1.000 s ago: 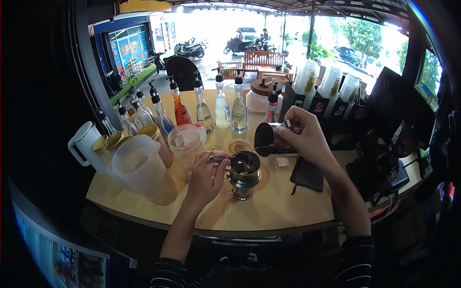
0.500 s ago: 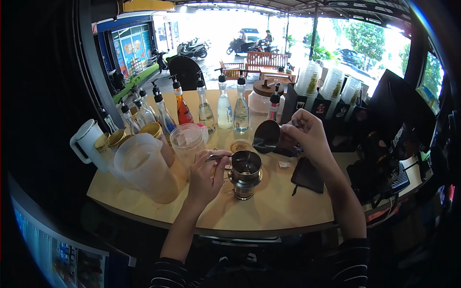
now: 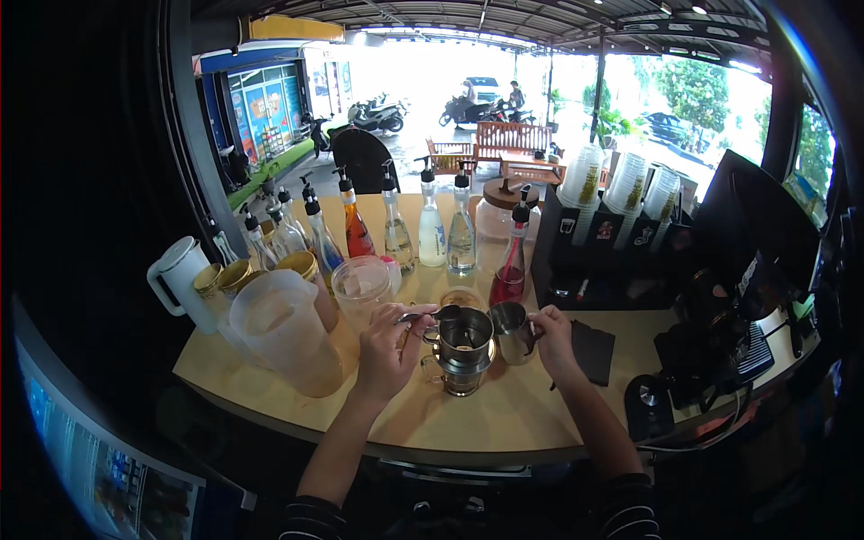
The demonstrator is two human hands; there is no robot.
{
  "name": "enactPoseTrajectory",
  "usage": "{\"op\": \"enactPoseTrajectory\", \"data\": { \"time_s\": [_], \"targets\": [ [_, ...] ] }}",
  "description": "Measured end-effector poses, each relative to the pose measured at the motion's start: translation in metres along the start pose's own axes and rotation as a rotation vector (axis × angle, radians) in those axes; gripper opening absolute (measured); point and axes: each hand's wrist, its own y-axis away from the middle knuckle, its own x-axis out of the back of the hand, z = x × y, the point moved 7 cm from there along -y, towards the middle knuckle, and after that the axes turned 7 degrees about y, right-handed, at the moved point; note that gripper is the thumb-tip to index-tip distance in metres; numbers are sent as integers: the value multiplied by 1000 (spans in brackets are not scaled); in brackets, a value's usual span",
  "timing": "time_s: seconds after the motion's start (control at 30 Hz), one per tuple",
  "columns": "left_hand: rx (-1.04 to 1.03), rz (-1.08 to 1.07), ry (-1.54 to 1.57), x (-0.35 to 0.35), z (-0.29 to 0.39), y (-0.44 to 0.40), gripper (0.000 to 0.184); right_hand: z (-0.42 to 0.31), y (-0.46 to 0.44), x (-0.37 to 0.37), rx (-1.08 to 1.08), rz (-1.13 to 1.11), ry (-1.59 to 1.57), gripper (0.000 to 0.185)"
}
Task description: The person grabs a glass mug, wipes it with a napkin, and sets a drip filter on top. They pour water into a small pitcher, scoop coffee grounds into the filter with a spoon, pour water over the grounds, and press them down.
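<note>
My left hand (image 3: 385,358) pinches a small spoon (image 3: 445,313), its bowl above the far left rim of a metal drip coffee filter (image 3: 466,356). The filter sits on a small glass cup (image 3: 462,387) on the counter; a pale patch shows inside it. Close by on the right, my right hand (image 3: 554,340) grips the handle of a metal pitcher (image 3: 515,342), which is nearly upright. How full the pitcher is cannot be seen.
Left of the filter stand a cloudy plastic pitcher (image 3: 281,328) and a clear jar (image 3: 362,286). Syrup pump bottles (image 3: 432,236) line the back. A dark cloth (image 3: 594,353) lies to the right, below a black holder with stacked plastic cups (image 3: 625,184).
My right hand has come down and turned the metal pitcher from tilted to nearly upright beside the filter. My left hand still holds the spoon. The camera view has shifted slightly.
</note>
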Motion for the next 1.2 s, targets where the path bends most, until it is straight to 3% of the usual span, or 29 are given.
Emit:
{"op": "enactPoseTrajectory", "data": {
  "time_s": [0.33, 0.5, 0.63, 0.7, 0.77, 0.87, 0.97, 1.0, 1.07, 1.13, 1.2],
  "targets": [
    [-29, 7, -24, -7, 0, 2, 12, 45, 4, 2, -41, -1, -227, 17],
    [-27, -29, -37, -13, 1, 3, 13, 67, 8, 15, -130, -9, -19, 12],
    [-102, -23, -78, -20, 6, 2, 12, 36, 20, 7, -140, -36, 241, 8],
    [-153, -92, -174, -28, 11, 1, 14, -34, 33, -15, 484, 26, 853, 23],
    [-230, -138, -233, -39, 17, 1, 15, -77, 53, -56, 506, -211, 674, 45],
    [-320, -243, -343, -58, 25, 6, 18, -130, 91, -110, 658, -360, 681, 49],
    [-334, -305, -413, -64, 19, 14, 22, -124, 97, -124, 779, -410, 737, 41],
    [-283, -258, -363, -58, 15, 13, 29, -128, 99, -126, 804, -396, 748, 31],
    [-235, -209, -314, -50, 11, 11, 37, -129, 100, -123, 782, -351, 772, 29],
    [225, -117, 177, -38, -17, 9, 59, -131, 98, -120, 756, -306, 793, 27],
    [270, -180, 196, -43, -39, 19, 68, -132, 95, -119, 741, -309, 835, 23]
  ]
}}
